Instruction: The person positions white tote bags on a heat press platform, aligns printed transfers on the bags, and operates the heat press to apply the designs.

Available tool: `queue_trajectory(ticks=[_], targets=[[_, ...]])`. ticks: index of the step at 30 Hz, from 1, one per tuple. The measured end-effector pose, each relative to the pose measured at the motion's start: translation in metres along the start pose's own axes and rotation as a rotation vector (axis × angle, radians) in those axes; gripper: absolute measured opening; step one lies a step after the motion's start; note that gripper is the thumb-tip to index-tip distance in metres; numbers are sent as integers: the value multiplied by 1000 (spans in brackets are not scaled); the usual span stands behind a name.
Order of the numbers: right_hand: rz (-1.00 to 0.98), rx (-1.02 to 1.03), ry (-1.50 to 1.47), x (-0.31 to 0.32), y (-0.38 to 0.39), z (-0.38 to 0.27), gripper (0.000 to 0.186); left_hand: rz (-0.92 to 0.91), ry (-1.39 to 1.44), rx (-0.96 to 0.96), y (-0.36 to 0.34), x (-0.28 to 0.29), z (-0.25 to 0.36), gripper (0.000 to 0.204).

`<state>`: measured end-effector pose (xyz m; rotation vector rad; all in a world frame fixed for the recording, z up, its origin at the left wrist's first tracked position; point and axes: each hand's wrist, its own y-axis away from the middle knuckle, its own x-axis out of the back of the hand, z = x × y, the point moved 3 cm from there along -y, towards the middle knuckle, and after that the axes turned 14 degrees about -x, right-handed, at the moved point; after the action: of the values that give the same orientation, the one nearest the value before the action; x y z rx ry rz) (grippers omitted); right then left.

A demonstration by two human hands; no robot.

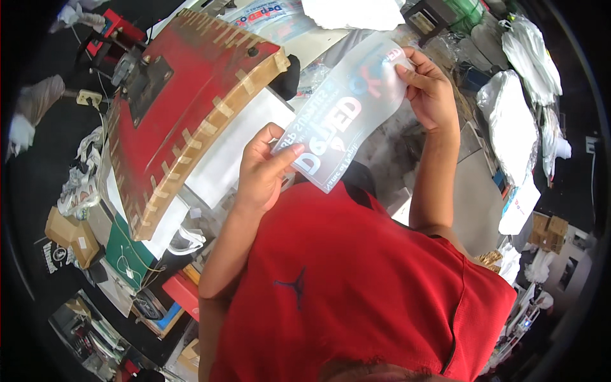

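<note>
A translucent printed film sheet [375,111] is stretched between my two hands, its lettering seen in mirror image. My left hand [262,167] pinches its lower left end between thumb and fingers. The upper right end is gripped by my right hand [428,83], thumb on top. The film hangs in the air in front of my chest, slightly bowed. Left of it stands a big heat press with a red upper plate [191,76], edged with brown tape. White material [238,149] lies below that raised plate.
More printed film [270,19] and a white sheet [353,13] lie at the far side. Plastic-wrapped white bundles [509,121] are at the right. An opened cardboard box [71,235] and crumpled plastic bags [79,184] sit at the left, near a power outlet [89,97].
</note>
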<state>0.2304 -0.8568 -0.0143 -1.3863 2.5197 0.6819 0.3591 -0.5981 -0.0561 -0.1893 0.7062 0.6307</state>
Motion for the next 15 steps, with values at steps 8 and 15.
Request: queue_trajectory(ticks=[8, 15], targets=[[-65, -58, 151, -6, -20, 11, 21, 109, -158, -144, 12, 36, 5, 12], [232, 221, 1173, -57, -41, 54, 38, 271, -302, -217, 32, 61, 11, 13]])
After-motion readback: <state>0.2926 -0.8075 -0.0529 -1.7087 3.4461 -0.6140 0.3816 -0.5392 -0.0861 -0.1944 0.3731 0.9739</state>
